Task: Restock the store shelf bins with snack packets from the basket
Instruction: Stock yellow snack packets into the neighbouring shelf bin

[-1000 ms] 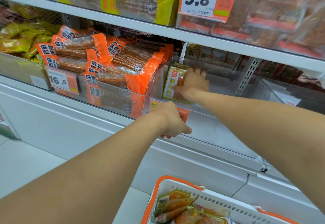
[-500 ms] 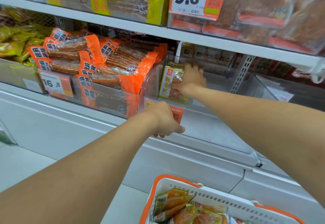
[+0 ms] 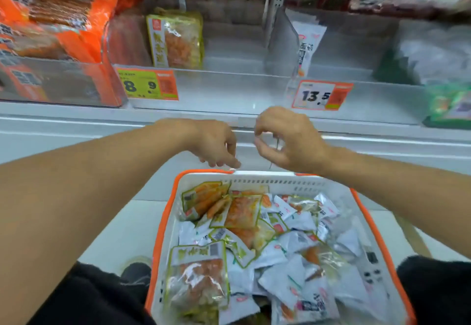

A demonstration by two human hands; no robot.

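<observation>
Both hands have come back from the shelf since the earlier frames. Then, the right hand (image 3: 290, 141) was reaching into the clear plastic shelf bin (image 3: 229, 90) against the upright yellow-green snack packet (image 3: 175, 40), and the left hand (image 3: 214, 143) gripped the bin's front edge by the price tag. Now both hover over the far rim of the white plastic basket with orange trim (image 3: 254, 179), near each other but apart, fingers loosely curled and holding nothing. The view has also tipped down, so the basket's contents show in full.

That yellow-green packet stands alone at the left end of the bin, above the yellow-and-orange price tag (image 3: 147, 83). Its clear window shows orange pieces. Inside the basket lie more of the same yellow-green packets (image 3: 198, 273), mostly on the left, mixed with many small white sachets (image 3: 293, 281) heaped toward the right. A white packet (image 3: 308, 44) stands in the neighbouring bin, above a white-and-orange tag (image 3: 321, 95).
</observation>
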